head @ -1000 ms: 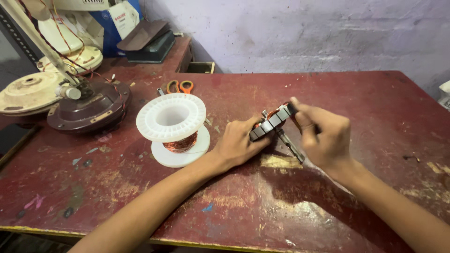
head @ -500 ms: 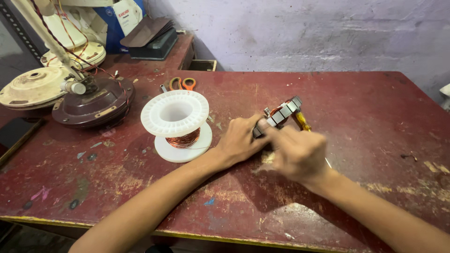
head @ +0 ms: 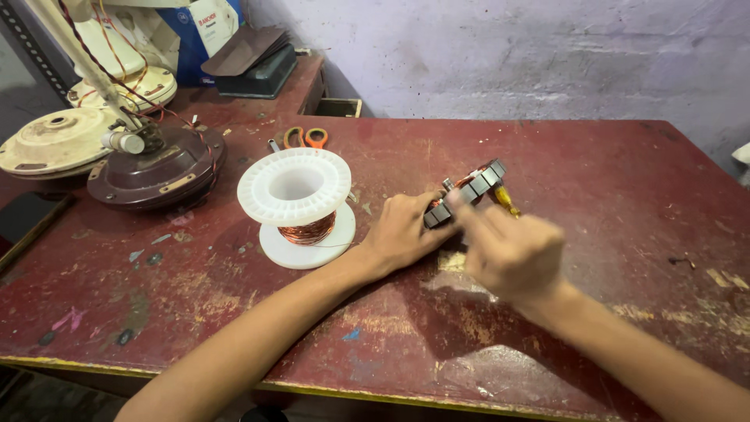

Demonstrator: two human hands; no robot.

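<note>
Left hand (head: 402, 230) grips the dark slotted metal stator core (head: 466, 191) on the worn red table (head: 594, 180) — right hand (head: 512, 254) blurred, grip unclear; copper windings only partly laid.

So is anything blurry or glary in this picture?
Head view: the right hand is smeared by motion blur, while the left hand, the stator and the white spool look sharp; soft shadows fall on the red table; no strong glare.
</note>
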